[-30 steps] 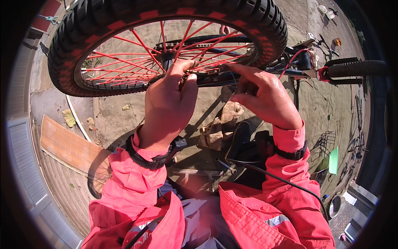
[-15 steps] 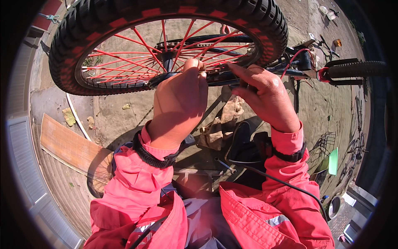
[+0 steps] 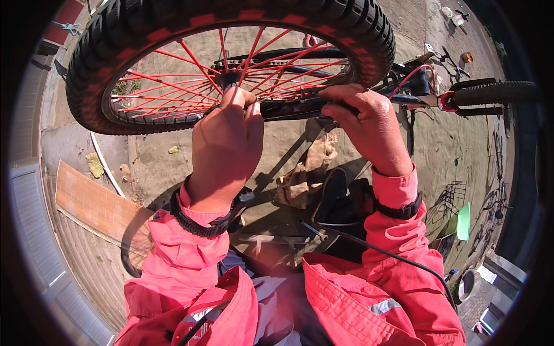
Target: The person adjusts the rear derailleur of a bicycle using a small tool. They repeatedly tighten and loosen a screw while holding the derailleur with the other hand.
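Observation:
A bicycle lies across the space before me, its rear wheel (image 3: 92, 75) with red spokes at the upper left. My left hand (image 3: 225, 150) is closed in a pinch beside the wheel's hub (image 3: 231, 79); whatever its fingers hold is hidden. Farther right, my right hand (image 3: 369, 127) has its index finger and thumb bent around the dark frame tube (image 3: 288, 109), near a thin brake part. What sits between those fingertips is too small to make out. A chain (image 3: 277, 61) shows behind the spokes.
The front wheel (image 3: 499, 95) points right. Below the bicycle lie crumpled brown cloth or paper (image 3: 294, 184) and a wrench (image 3: 312, 229). A brown slatted mat (image 3: 98, 202) is at left; a green plastic piece (image 3: 463, 223) and wire rack (image 3: 453, 196) at right.
My left hand has moved left and slightly down, from the frame tube toward the hub. The right hand has shifted a little left, its fingers still at the tube.

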